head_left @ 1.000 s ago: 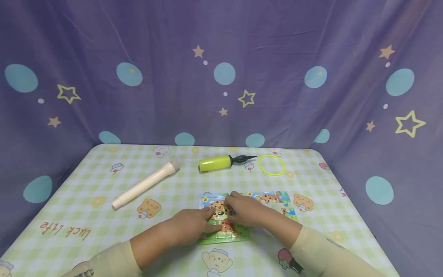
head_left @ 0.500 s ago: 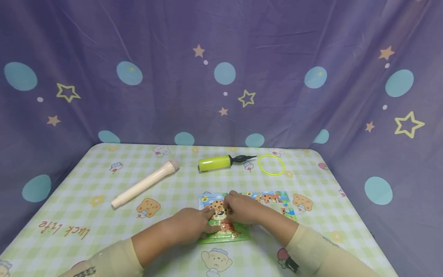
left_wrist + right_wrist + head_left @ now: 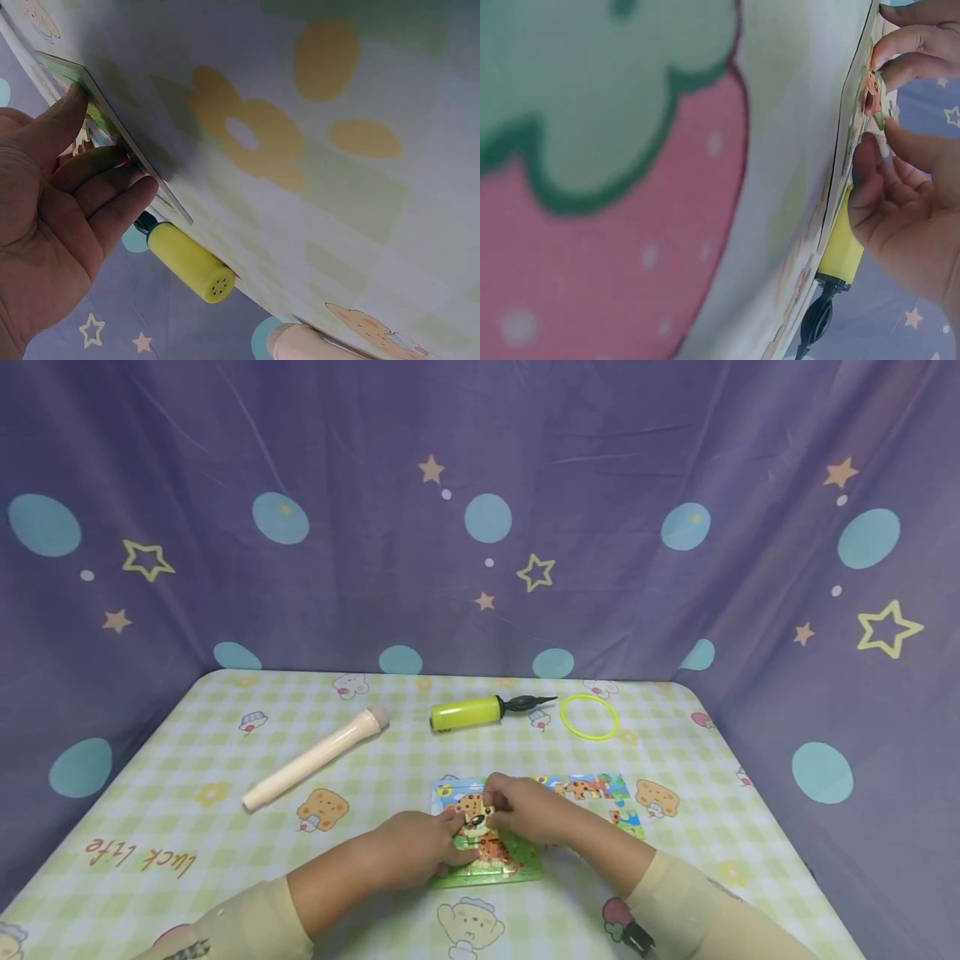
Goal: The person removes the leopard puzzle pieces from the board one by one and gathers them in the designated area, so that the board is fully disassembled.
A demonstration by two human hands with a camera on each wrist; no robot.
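Observation:
A jigsaw puzzle (image 3: 487,880) with a spotted cartoon animal lies flat on the table in front of me. My left hand (image 3: 414,850) rests at its left side, thumb and fingertips touching the picture; in the left wrist view the fingers reach over the thin board (image 3: 120,129). From the right, my right hand (image 3: 531,812) bends over the upper right part of the puzzle. Its thumb and finger pinch a puzzle piece (image 3: 879,120), seen tilted up from the board in the right wrist view. The hand hides the puzzle's upper right corner.
Right of the puzzle lie several more puzzle pieces (image 3: 585,789), partly behind the right forearm. Farther back are a yellow hand pump (image 3: 467,714) with a black nozzle and a yellow ring (image 3: 589,717). A pale microphone-shaped stick (image 3: 315,762) lies at the left. Purple curtains (image 3: 360,593) surround the table.
My right hand's fingertips have shifted slightly up and left, and the piece between them now tilts up from the picture. The left hand stays nearly still on the puzzle.

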